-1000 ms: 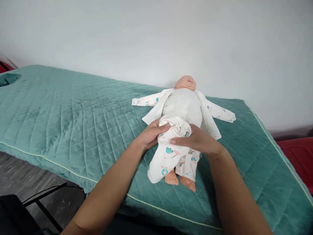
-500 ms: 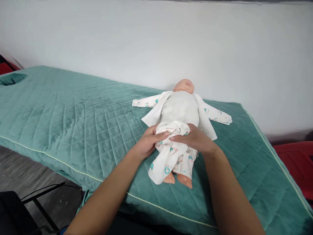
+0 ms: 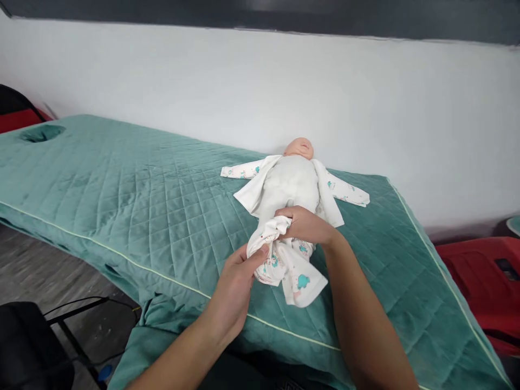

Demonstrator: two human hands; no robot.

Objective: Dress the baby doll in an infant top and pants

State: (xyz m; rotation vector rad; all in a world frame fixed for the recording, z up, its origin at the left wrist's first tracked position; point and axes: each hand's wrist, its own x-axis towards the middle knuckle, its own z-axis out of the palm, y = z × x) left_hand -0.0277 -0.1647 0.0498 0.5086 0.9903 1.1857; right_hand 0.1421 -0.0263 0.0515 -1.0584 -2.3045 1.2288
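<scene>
A baby doll (image 3: 290, 181) lies on its back with its head toward the wall. Its white printed jacket (image 3: 251, 189) is spread open, the sleeves stretched out to both sides. White printed baby pants (image 3: 303, 279) are bunched around the doll's lower legs, covering the feet. My left hand (image 3: 239, 273) grips the gathered pants, thumb on top, at the leg on the left. Bent over the doll's thighs, my right hand (image 3: 303, 225) holds the waist edge of the pants; some of its fingers are hidden in the cloth.
The doll rests on a bed with a green quilted cover (image 3: 162, 200), which has a face hole (image 3: 43, 132) at the far left. Behind it stands a white wall (image 3: 182, 81). A red chair (image 3: 481, 281) is at the right, a black object (image 3: 30, 346) at lower left.
The pants have been pulled down from the hips toward the feet, which are now covered. My left hand moved toward me with the cloth. The view has tilted up slightly.
</scene>
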